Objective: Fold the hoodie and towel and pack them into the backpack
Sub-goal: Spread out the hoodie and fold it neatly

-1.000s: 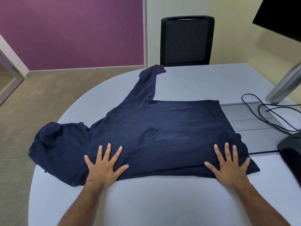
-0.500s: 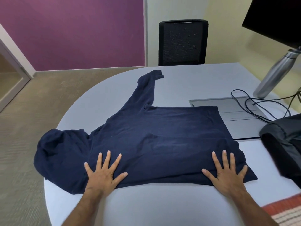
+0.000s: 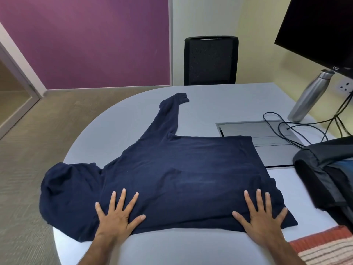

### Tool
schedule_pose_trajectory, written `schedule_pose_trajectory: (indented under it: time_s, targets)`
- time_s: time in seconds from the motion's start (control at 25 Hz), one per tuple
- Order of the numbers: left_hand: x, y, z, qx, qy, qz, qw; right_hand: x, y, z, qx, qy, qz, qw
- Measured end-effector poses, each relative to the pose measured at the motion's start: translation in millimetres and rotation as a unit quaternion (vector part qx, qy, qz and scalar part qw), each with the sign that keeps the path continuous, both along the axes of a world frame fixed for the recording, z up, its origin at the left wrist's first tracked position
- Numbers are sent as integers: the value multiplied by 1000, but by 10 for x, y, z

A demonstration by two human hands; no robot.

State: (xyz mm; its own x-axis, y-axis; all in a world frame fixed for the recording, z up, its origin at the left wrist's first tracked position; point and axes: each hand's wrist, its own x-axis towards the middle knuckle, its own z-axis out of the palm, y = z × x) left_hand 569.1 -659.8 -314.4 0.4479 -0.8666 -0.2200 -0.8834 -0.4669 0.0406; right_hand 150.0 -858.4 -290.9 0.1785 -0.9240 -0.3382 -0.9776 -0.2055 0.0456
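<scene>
A navy hoodie [image 3: 172,169] lies spread flat on the grey table [image 3: 219,100]. Its hood points left and hangs at the table's left edge; one sleeve stretches toward the far side. My left hand [image 3: 117,215] presses flat on the near edge by the hood, fingers spread. My right hand [image 3: 261,215] presses flat on the near edge by the hem, fingers spread as well. A black backpack [image 3: 328,173] sits at the right, partly out of view. An orange and cream striped towel [image 3: 328,247] shows at the bottom right corner.
A black office chair [image 3: 211,60] stands behind the table. At the far right are a steel bottle [image 3: 309,96], a dark monitor [image 3: 321,29], black cables [image 3: 286,129] and a recessed cable hatch [image 3: 254,129]. Carpet lies beyond the table's left edge.
Both hands stay flat on the hoodie's near edge. The view has swung right and up, bringing the backpack, bottle and striped towel into sight.
</scene>
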Motion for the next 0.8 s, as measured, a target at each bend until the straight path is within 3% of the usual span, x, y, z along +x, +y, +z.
schedule_pose_trajectory:
  time_s: [0.08,0.16,0.36,0.6,0.8]
  targets:
    - [2,-56,82,-16,13,19,1000,17,-10,86,-32,14,6,999]
    - [49,-211,205,-63,15,22,998,11,-143,160,-95,-32,21,995]
    - [326,-1080,519,-125,-16,-76,989,78,-1042,437,-189,-103,61,975]
    - [411,-2408,880,-101,-19,-177,979,358,-2165,646,-111,-72,86,988]
    - [431,-3329,805,-66,7,-218,974,616,-2886,503,-92,-43,116,988]
